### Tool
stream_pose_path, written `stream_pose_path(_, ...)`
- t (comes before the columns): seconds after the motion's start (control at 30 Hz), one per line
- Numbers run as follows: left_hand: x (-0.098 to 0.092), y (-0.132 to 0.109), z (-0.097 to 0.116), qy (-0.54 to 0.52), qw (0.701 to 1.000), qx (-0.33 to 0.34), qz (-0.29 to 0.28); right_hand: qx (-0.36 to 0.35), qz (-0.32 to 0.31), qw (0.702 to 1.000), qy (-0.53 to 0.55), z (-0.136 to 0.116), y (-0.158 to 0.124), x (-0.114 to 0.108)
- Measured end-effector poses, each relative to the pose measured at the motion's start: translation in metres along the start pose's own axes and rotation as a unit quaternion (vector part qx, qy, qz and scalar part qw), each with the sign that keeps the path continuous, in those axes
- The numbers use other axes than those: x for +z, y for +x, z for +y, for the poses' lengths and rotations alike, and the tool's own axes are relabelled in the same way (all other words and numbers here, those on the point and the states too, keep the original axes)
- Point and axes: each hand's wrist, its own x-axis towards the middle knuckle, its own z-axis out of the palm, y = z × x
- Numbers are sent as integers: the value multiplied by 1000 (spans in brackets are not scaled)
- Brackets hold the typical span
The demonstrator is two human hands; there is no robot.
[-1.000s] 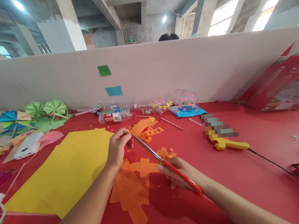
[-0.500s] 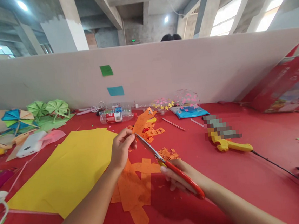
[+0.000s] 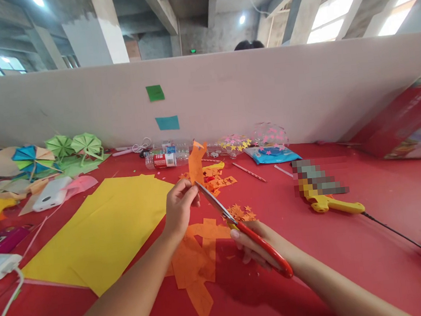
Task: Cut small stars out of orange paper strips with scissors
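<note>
My left hand [image 3: 180, 200] pinches an orange paper strip [image 3: 195, 163], which stands up from the fingertips above the table. My right hand [image 3: 259, 240] is wrapped round the red handles of a pair of scissors [image 3: 262, 242]. The scissors' blades point up and left, their tips touching the strip's lower end beside my left thumb. Below my hands lie orange paper scraps [image 3: 194, 259]. A small pile of orange paper stars [image 3: 241, 212] sits just behind the scissors. More star-punched orange offcuts [image 3: 220, 182] lie beyond the strip.
Yellow paper sheets [image 3: 109, 227] cover the table's left. Plastic bottles [image 3: 164, 160] and a blue packet [image 3: 273, 155] lie by the white partition [image 3: 79, 106]. At right is a yellow glue gun [image 3: 334, 204] with a cord. Paper umbrellas [image 3: 34, 160] and a white power bank [image 3: 52, 193] sit at left.
The orange strip has turned from leaning right to nearly upright in my left hand. My view has shifted slightly left. Both hands keep their holds.
</note>
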Motion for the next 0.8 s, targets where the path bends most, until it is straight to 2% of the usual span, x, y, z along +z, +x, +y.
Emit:
stream_pose_path(0.33,-4,4,0,-22,999,-16,-30,-16,-12,1000,-6,-2,-2,-1)
stream_pose_path(0.8,-5,5,-4,-43,998,-22,-33,28,-13,1000,0,-1,-2,7)
